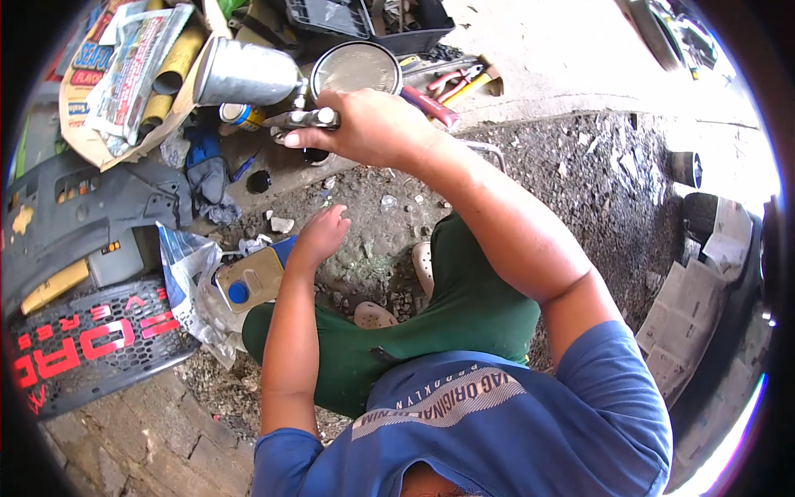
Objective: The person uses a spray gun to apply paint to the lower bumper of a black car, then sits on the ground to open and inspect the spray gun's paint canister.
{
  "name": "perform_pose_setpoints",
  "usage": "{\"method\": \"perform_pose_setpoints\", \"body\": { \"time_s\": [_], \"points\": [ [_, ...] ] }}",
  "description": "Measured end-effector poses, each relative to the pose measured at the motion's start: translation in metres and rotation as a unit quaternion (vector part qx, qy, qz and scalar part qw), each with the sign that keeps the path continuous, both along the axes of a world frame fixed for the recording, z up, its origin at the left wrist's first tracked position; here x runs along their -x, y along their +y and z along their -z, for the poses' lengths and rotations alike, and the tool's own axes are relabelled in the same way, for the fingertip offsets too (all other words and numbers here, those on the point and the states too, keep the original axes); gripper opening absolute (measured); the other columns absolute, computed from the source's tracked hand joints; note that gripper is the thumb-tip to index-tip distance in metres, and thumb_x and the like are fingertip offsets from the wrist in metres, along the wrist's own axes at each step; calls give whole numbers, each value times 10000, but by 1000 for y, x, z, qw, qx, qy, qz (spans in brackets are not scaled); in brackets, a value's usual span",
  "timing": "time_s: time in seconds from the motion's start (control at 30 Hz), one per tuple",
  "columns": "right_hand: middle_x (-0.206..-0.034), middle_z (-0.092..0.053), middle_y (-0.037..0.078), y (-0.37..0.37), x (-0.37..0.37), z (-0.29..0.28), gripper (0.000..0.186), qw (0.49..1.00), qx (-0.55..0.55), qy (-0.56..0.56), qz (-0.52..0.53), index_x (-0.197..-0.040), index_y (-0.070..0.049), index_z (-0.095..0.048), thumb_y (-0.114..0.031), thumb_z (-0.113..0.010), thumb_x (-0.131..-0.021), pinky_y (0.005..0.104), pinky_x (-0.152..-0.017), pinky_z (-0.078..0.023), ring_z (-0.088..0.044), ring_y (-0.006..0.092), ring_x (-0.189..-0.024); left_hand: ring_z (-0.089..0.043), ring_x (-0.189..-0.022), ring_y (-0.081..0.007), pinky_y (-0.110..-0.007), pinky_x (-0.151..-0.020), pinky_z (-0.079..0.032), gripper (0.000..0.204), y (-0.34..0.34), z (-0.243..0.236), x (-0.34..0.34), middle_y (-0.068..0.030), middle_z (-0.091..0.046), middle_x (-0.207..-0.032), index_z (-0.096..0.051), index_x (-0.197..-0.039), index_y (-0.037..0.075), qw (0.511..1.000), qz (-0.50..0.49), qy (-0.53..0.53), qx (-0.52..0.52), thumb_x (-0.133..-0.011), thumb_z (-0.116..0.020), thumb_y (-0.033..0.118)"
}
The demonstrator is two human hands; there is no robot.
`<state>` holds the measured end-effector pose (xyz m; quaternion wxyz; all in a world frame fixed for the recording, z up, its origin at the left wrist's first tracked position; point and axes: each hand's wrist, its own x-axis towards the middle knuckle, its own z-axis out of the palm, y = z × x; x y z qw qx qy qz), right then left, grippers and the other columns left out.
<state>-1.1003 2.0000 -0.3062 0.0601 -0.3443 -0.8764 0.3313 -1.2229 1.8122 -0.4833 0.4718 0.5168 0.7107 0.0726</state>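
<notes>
My right hand (368, 128) is wrapped round the handle of a spray gun (248, 73), held out in front of me. Its silvery metal cup is tilted over to the left. Low over the gravelly ground, my left hand (321, 236) hangs with its fingers loosely apart and nothing visible in it. Close by that hand is a rectangular tin (252, 277) with a blue cap, next to a crumpled plastic bag (199, 290). A round can (358, 70) with a pale top stands just beyond my right hand. Below the cup sits a small yellow-and-blue tin (241, 115).
Pliers (447, 80) and a hammer (490, 80) lie beyond my right wrist, near a black toolbox (414, 29). Grey car trim (99, 207), a black grille (91, 348) with red lettering and a carton (99, 149) of rolls fill the left. Newspaper (683, 323) covers something at right.
</notes>
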Motion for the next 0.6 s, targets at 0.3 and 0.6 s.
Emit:
{"method": "perform_pose_setpoints", "body": {
  "time_s": [0.3, 0.6],
  "points": [
    [-957, -727, 243, 2, 1, 3, 824, 1000, 9, -27, 9, -1135, -38, -684, -800, -567, -843, 506, -893, -540, -700, 414, -998, -560, -1266, -398, -465, -1076, -440, 459, -6, 14, 1, -245, -609, -1339, -579, -1324, 1, 999, 13, 10, -36, -975, -532, 295],
    [-892, -726, 237, 0, 1, 3, 810, 1000, -7, -15, 10, -1122, -42, -696, -793, -577, -841, 507, -863, -549, -710, 418, -952, -576, -1240, -406, -451, -1057, -445, 447, -5, 18, 0, -263, -614, -1308, -573, -1325, -6, 999, 11, 24, -23, -978, -521, 269]
  ]
}}
